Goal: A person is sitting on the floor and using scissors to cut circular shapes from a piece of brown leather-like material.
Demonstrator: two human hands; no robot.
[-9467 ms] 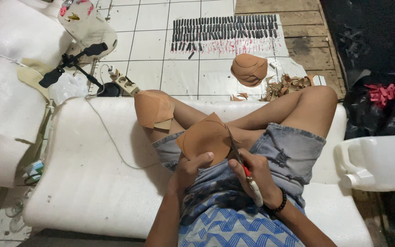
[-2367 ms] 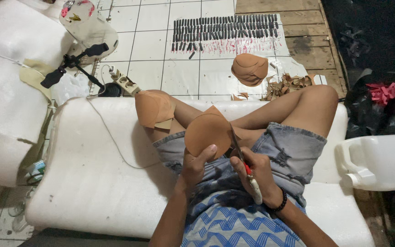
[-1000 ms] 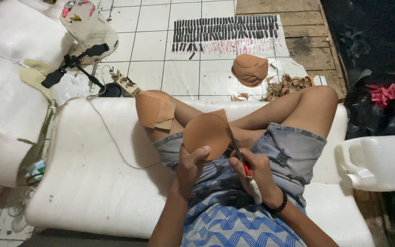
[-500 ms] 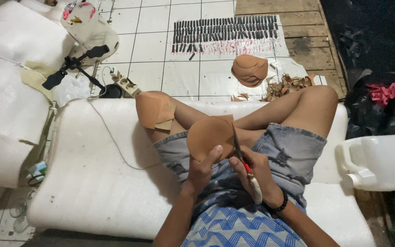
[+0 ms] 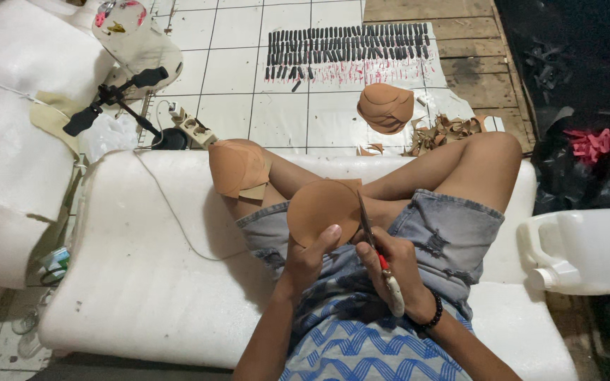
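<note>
My left hand (image 5: pixel 308 259) grips a round brown leather piece (image 5: pixel 320 210) by its lower edge, held up over my lap. My right hand (image 5: pixel 392 262) is closed on scissors (image 5: pixel 375 254) with a red and white handle, and the blades point up along the piece's right edge. I sit cross-legged on a white cushion (image 5: pixel 142 268). Another stack of brown cut pieces (image 5: pixel 238 168) rests on my left knee.
On the tiled floor ahead lie a stack of round brown pieces (image 5: pixel 385 107), brown scraps (image 5: pixel 446 132) and rows of small dark strips (image 5: pixel 347 51). A white plastic jug (image 5: pixel 587 250) stands at right. A power strip (image 5: pixel 190 125) and a black stand (image 5: pixel 118 99) lie at left.
The brown piece has been turned in my left hand between frames, and the scissors have worked along its right edge. My legs and the stacks stay where they were.
</note>
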